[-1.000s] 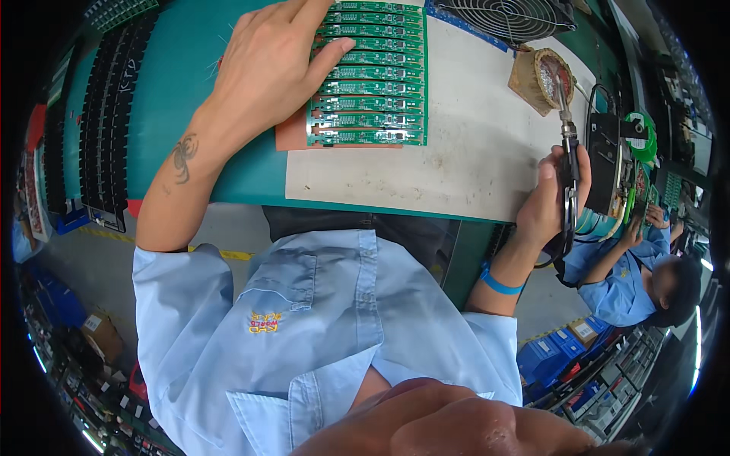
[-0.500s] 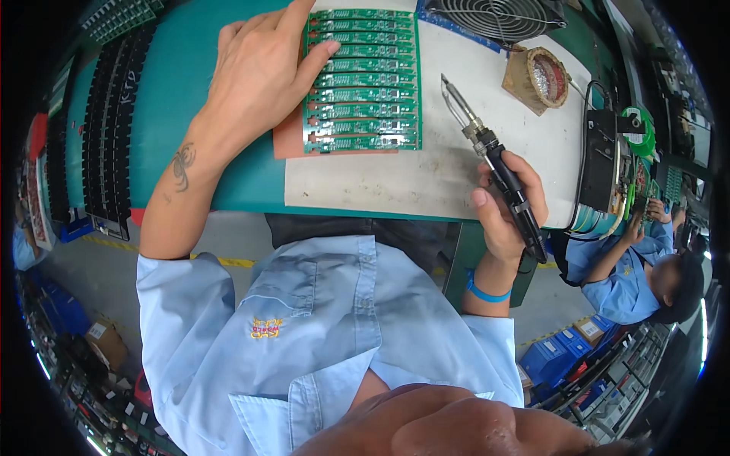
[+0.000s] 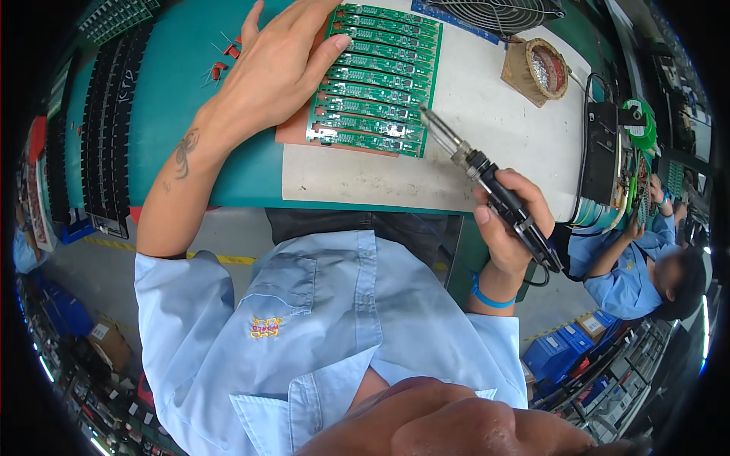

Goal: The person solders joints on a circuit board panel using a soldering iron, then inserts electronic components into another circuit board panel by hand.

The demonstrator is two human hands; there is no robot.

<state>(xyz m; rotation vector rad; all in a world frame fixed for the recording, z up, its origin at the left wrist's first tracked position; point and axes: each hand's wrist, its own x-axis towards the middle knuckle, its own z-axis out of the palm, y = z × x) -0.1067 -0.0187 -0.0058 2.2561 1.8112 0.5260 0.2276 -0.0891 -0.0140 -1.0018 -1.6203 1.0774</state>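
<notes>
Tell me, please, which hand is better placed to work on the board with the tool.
Probably the right hand: it holds the black tool, its tip at the green board's right edge. The left hand, thumb at the board's left side, seems suited to steadying.

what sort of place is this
Probably an electronics assembly workshop: the right hand holds what looks like a soldering iron, a green circuit-board panel lies on the bench, and a similarly dressed co-worker is nearby.
</notes>
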